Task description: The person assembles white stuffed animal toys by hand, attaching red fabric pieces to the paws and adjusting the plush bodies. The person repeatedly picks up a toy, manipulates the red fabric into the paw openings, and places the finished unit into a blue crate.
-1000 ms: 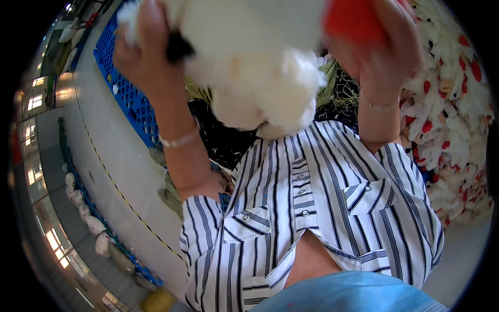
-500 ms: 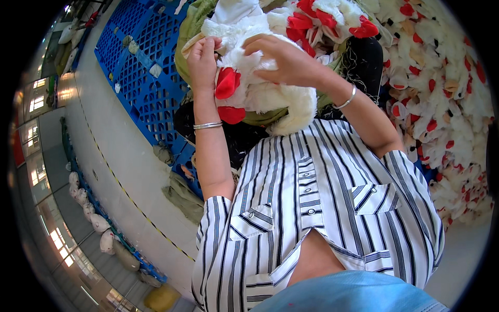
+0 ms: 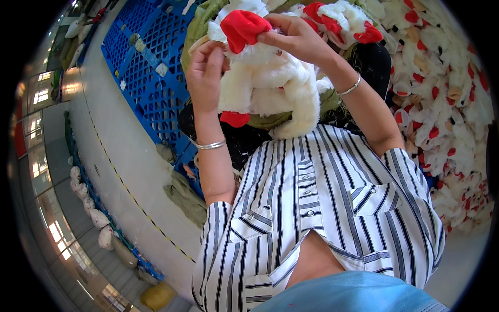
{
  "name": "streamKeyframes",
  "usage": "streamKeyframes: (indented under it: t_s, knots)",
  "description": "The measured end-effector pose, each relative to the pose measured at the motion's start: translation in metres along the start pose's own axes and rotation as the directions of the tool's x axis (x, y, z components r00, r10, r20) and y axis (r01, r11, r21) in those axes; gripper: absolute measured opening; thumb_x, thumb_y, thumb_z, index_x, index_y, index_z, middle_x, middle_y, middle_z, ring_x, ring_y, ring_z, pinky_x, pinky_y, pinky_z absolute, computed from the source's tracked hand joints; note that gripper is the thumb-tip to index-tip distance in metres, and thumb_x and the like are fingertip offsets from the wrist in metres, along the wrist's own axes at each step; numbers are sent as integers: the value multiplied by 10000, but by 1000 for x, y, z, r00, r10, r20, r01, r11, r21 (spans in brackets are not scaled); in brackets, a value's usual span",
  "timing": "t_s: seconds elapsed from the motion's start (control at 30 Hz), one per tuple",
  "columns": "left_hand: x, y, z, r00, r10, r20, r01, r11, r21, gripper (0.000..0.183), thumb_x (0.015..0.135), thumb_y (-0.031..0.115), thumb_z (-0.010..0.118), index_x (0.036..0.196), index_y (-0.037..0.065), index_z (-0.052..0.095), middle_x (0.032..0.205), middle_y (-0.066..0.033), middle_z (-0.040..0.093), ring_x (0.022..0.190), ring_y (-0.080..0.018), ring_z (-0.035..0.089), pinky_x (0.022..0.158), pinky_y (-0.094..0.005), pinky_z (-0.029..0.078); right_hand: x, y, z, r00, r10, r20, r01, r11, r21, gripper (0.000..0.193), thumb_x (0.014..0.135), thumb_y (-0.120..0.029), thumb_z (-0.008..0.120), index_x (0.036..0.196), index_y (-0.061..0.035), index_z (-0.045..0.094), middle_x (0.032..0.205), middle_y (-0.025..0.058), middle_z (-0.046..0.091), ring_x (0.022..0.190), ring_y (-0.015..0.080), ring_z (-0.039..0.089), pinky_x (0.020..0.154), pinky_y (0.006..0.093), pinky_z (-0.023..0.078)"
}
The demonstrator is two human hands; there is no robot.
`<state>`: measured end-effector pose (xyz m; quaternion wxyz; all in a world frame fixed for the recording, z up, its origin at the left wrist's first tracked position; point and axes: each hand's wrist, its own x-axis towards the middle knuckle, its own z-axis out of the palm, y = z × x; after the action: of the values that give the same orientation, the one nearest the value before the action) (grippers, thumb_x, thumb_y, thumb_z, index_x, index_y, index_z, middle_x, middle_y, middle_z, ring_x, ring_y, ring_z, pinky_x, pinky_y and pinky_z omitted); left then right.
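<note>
A white plush toy skin [image 3: 267,78], limp and furry, lies across my lap. My right hand [image 3: 299,40] pinches a red fabric piece [image 3: 241,28] of it between thumb and fingers, raised at the top of the plush. To its left, my left hand [image 3: 207,78] is closed at the plush's edge, fingers curled beside a beige flap [image 3: 198,42]; what exactly lies between the fingertips is hidden. A second red piece [image 3: 235,119] hangs at the lower left of the plush. Green cloth [image 3: 195,28] shows beneath and around it.
More white plush skins with red parts [image 3: 338,23] lie just beyond my right hand. A large heap of similar skins [image 3: 436,104] covers the right side. At the left are a blue plastic pallet [image 3: 140,67] and a floor with a yellow-black line [image 3: 122,184].
My right hand has moved up and now grips a red piece that hung lower before. That part of the plush is lifted and turned over. The left hand stays near the beige flap.
</note>
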<state>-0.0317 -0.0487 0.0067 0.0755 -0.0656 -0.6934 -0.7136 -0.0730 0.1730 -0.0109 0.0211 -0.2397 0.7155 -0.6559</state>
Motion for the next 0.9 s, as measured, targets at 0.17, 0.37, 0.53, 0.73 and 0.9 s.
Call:
streamKeyframes:
  t_s: [0.17,0.37,0.53,0.73,0.9]
  knots:
    - [0,11,33,986,149,75,-144,988,-61,263,882,51,710,1117,22,598,877,26,594,724,-27,504,665,-171,428,18,-7,-26,994,15,111,-38,977,211,222,952,-194,581,1069,-16,645,863,-16,617,771,51,564,683,234,482]
    - [16,14,50,962,273,17,-260,895,362,189,832,52,748,984,21,641,870,38,585,702,-33,482,621,-191,416,39,-29,-51,948,13,319,-43,995,86,244,908,-187,612,1042,17,622,920,42,640,823,116,584,715,274,475]
    - [13,33,41,961,266,-71,-198,847,493,120,836,38,726,927,9,652,780,37,570,664,-40,479,600,-205,412,46,-98,-47,917,-62,393,234,883,-406,373,860,-260,691,1072,35,606,969,225,655,832,315,641,739,398,493]
    - [6,33,37,985,154,-76,-100,873,478,131,860,16,638,973,-16,695,730,40,595,660,-23,490,588,-195,420,52,-51,-27,965,-235,113,255,939,-232,150,849,-132,642,885,13,633,756,121,652,697,249,631,630,342,500]
    - [6,27,45,978,184,-95,-117,870,478,194,879,12,593,1032,-24,707,731,41,603,622,-23,488,574,-189,413,51,1,-8,987,-73,145,74,997,-4,230,914,-139,609,1061,35,631,852,33,664,752,98,621,698,262,514]
